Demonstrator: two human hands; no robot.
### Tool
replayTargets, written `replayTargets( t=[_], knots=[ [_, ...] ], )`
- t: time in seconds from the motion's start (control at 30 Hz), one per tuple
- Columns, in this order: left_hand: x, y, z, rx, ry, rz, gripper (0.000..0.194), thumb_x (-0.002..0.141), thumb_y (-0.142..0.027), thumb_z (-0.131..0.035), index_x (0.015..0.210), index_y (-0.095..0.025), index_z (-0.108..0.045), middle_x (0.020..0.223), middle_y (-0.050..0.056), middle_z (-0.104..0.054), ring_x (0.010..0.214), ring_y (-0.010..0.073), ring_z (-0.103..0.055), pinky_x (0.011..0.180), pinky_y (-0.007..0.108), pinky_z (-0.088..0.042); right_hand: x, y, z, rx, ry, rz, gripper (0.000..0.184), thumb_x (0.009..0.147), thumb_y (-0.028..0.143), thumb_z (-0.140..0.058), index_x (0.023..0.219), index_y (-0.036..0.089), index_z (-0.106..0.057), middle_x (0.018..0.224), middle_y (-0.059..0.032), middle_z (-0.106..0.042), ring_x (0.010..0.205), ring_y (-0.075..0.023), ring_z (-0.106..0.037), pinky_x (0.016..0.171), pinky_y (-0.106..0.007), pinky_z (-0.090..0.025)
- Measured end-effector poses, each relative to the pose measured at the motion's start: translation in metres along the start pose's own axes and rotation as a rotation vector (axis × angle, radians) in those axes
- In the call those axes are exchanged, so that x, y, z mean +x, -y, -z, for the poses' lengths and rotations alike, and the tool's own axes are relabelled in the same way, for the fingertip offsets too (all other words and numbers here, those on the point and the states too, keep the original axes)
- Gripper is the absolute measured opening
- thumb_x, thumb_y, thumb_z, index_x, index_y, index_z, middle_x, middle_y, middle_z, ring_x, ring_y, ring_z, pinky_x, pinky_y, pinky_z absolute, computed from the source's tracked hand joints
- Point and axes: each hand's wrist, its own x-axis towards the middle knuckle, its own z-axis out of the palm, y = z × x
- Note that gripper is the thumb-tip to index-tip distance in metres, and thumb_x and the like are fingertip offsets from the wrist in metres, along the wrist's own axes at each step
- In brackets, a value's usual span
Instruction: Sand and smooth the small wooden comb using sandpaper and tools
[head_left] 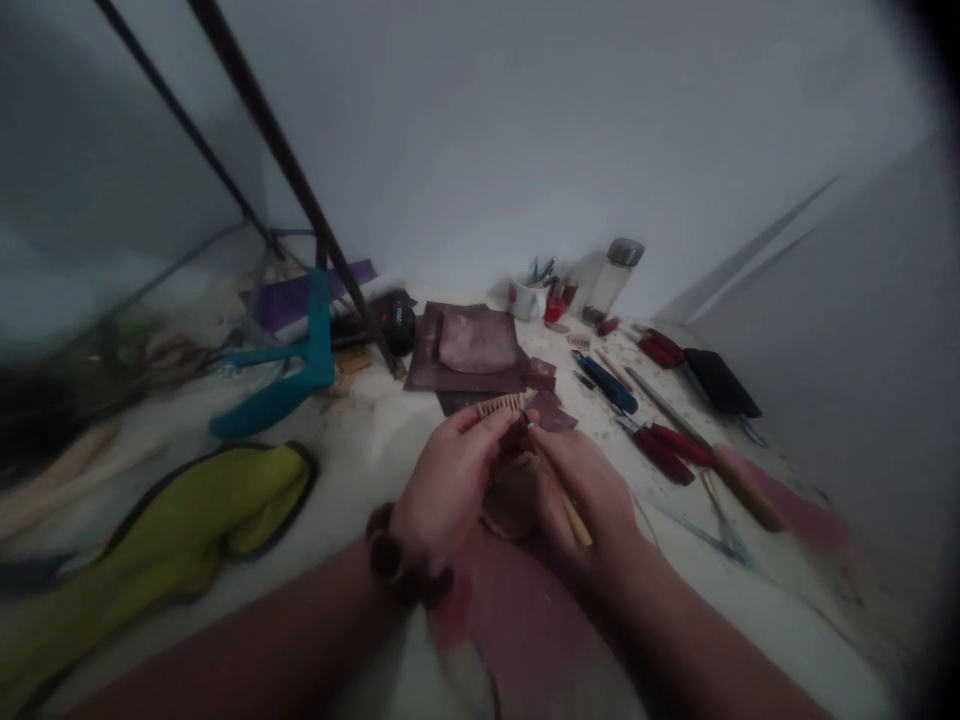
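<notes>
My left hand (pixel 450 490) pinches a small pale comb-shaped toothed piece (pixel 499 405) between thumb and fingers, and a beaded bracelet (pixel 397 560) circles that wrist. My right hand (pixel 581 490) grips a thin wooden-handled tool (pixel 574 515), with its fine tip reaching up near the comb. A dark reddish-brown leather piece (pixel 510 500) sits between my hands, partly hidden by them. Just beyond lie small leather offcuts (pixel 551 412).
Leather sheets (pixel 465 345) lie ahead. A white mug of pens (pixel 525 298) and a glass jar (pixel 611 280) stand by the wall. Red-handled tools (pixel 660 450) and a blue-handled tool (pixel 604 382) lie right; a yellow-green cloth (pixel 172 520) and dark metal rods (pixel 285 170) are left.
</notes>
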Motion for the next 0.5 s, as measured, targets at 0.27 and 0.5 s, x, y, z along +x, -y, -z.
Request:
replayTargets(
  t=[0.27, 0.5],
  knots=[
    [0.0013, 0.0047, 0.0069, 0.121, 0.051, -0.024, 0.03, 0.099, -0.04, -0.086, 0.12, -0.019, -0.086, 0.125, 0.013, -0.084, 0.111, 0.0262, -0.08, 0.102, 0.038, -0.06, -0.0011, -0.0047, -0.0008, -0.005, -0.023, 0.024, 0.073, 0.099, 0.003, -0.064, 0.168, 0.023, -0.054, 0.147, -0.0157, -0.074, 0.129, -0.034, -0.071, 0.107, -0.056, -0.062],
    [0.0002, 0.0074, 0.0063, 0.102, 0.077, -0.032, 0.026, 0.099, -0.038, -0.085, 0.116, -0.018, -0.086, 0.12, 0.012, -0.084, 0.109, 0.0247, -0.079, 0.102, 0.036, -0.059, 0.0005, -0.0061, -0.0011, -0.002, -0.035, 0.01, 0.073, 0.1, 0.005, -0.064, 0.169, 0.025, -0.053, 0.143, -0.0155, -0.075, 0.126, -0.0338, -0.072, 0.105, -0.055, -0.062]
  ],
)
